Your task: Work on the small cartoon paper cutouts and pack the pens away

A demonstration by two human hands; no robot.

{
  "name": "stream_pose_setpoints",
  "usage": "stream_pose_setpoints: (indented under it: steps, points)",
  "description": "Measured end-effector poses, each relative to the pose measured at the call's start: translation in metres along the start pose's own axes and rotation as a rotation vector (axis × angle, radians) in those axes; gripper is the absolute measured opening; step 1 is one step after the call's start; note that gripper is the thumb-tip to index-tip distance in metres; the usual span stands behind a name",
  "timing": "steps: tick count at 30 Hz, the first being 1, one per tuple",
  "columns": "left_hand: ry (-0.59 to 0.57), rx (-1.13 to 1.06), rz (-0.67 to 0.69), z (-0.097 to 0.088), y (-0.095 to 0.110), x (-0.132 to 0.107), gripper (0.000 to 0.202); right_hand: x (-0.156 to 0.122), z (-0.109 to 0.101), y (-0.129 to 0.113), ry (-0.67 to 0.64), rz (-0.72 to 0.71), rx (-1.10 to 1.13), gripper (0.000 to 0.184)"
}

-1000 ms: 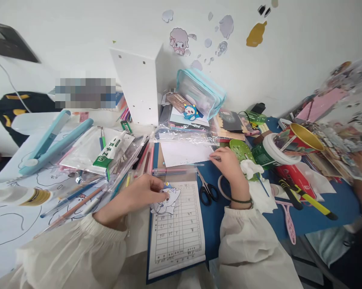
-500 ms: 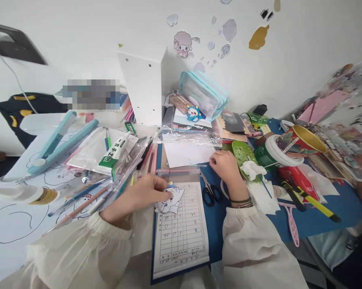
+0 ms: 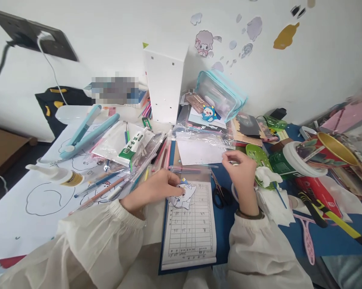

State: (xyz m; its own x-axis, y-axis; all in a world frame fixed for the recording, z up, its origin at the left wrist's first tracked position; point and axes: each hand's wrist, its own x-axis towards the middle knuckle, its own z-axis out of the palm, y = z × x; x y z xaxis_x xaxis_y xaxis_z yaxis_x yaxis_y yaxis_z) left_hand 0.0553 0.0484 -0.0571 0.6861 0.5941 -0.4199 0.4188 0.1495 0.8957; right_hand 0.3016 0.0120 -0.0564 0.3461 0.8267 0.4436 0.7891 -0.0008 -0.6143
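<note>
Crowded blue tabletop [image 3: 225, 228] before a white wall [image 3: 114, 32] carries a ruled form booklet [image 3: 189, 233], with the paper cartoon cutout [image 3: 187, 199] over its page's upper left, pinched between thumb and fingers of the left hand [image 3: 156, 186]. Light pressure near the edge should suit such thin paper, as a hard grip might crease it. The right hand [image 3: 240, 165] curls by the white sheet [image 3: 200, 152]; I cannot tell whether its grip holds anything, and 2 relaxed wrists would help beside the scissors [image 3: 219, 196].

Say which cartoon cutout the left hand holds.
The white paper cutout with a blue top; the blue cutout lies by the turquoise-edged clear pouch, the pink sheep is on the white wall.
</note>
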Motion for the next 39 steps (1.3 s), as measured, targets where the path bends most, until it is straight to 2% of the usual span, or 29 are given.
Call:
stream_pose_setpoints:
  steps: [1,3,6,8,12,18,23,28,36,39]
  points:
    - [0.019,-0.006,0.003,0.000,0.001,0.000,0.021,-0.006,0.003,-0.014,-0.045,-0.002,0.122,0.007]
    - [0.072,-0.012,0.009,0.001,0.002,0.001,0.025,-0.019,0.012,-0.040,-0.216,-0.013,0.333,0.005]
    - [0.177,0.009,0.037,0.003,-0.001,0.003,0.033,-0.032,0.023,-0.063,-0.341,0.020,0.564,0.010]
    - [0.208,0.020,0.054,0.003,-0.003,0.004,0.035,-0.034,0.027,-0.067,-0.365,0.086,0.695,0.013]
    - [0.205,0.015,0.054,0.004,-0.004,0.004,0.038,-0.030,0.027,-0.058,-0.361,0.199,0.866,0.015]
    - [0.202,0.008,0.041,0.004,0.000,0.002,0.038,-0.025,0.026,-0.050,-0.429,0.328,0.878,0.004]
    - [0.197,-0.007,0.043,0.004,0.001,0.003,0.036,-0.024,0.029,-0.045,-0.457,0.408,0.873,0.020]
    - [0.198,0.000,0.045,0.003,0.001,0.002,0.039,-0.024,0.031,-0.043,-0.449,0.439,0.917,0.010]
    - [0.197,0.009,0.051,0.003,-0.004,0.003,0.040,-0.022,0.028,-0.044,-0.447,0.558,1.031,0.013]
    - [0.202,0.025,0.068,0.003,-0.005,0.003,0.040,-0.022,0.030,-0.042,-0.445,0.537,1.016,0.010]
